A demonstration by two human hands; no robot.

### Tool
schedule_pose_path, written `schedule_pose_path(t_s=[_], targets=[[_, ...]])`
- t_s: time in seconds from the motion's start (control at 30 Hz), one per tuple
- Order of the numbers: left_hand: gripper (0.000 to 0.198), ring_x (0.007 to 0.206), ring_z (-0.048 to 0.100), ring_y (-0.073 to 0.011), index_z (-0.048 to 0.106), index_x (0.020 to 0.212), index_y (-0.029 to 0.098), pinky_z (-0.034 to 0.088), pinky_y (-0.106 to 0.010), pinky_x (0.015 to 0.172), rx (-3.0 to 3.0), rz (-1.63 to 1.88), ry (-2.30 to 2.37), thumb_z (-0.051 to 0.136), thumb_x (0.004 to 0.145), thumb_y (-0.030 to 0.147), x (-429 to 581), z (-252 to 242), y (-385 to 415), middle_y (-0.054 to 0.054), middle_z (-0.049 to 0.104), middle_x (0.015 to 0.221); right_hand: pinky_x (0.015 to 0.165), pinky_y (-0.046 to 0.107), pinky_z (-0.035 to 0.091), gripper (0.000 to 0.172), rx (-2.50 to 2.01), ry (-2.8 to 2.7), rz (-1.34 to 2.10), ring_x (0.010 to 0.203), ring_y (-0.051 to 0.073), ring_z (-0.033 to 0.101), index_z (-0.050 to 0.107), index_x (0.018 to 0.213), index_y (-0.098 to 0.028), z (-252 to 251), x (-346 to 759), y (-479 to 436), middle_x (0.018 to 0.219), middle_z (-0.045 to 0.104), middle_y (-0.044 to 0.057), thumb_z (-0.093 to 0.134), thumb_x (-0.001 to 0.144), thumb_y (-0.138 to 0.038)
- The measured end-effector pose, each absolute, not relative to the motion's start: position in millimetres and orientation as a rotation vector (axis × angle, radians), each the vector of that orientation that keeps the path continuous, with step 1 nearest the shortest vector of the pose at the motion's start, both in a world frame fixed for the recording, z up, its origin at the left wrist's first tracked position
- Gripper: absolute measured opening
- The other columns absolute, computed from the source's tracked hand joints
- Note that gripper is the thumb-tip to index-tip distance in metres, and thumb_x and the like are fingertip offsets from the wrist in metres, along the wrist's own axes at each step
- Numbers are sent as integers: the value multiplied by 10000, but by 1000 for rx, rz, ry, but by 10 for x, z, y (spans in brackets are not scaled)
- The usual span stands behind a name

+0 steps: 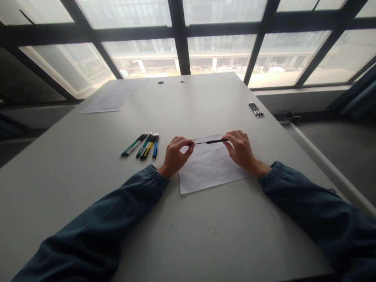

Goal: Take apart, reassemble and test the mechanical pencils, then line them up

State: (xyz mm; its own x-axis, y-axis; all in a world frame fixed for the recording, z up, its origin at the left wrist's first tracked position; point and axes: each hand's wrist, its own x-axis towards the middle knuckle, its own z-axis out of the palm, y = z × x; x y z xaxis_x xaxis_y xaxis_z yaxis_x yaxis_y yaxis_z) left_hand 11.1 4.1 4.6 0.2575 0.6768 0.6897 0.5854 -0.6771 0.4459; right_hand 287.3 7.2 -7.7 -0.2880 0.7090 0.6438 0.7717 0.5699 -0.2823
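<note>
Over a sheet of paper (205, 178) with scribbles on it, my two hands hold a pen drawn out lengthwise. My right hand (240, 152) pinches the far end of the black pen barrel (216, 141) between thumb and fingertips. A thin dark pen refill (201, 143) sticks out of the barrel's left end. My left hand (175, 156) pinches the refill's other end; a small dark piece shows at those fingertips, too small to name. Left of my left hand lie several pens (149, 146) with green, white, yellow and blue barrels.
A white table (158, 235) spreads under everything. Several black-and-white pens (256, 110) lie side by side near its right edge. More paper sheets (110, 98) rest at the far left. Two round holes are near the back edge, before dark-framed windows (221, 53).
</note>
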Motion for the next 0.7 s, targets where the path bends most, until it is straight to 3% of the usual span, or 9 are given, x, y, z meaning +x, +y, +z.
schedule_pose_path(t_s=[0.37,0.7], targets=[[74,788,612,-171,713,890,199,513,-328,765,2428,1342,1127,668,915,252,132,66,21,-33,697,806,877,403,440,112,-975,-2134,-51,967,242,584,665,1005,-235,-62,2858,54,992,683,70,557,982,-215],[168,823,648,-175,721,1035,222,547,-330,768,2402,1367,1030,738,881,288,125,55,22,-43,727,873,871,418,455,127,-945,-2166,1,964,248,597,674,1014,-239,-63,2850,57,991,691,76,553,980,-221]])
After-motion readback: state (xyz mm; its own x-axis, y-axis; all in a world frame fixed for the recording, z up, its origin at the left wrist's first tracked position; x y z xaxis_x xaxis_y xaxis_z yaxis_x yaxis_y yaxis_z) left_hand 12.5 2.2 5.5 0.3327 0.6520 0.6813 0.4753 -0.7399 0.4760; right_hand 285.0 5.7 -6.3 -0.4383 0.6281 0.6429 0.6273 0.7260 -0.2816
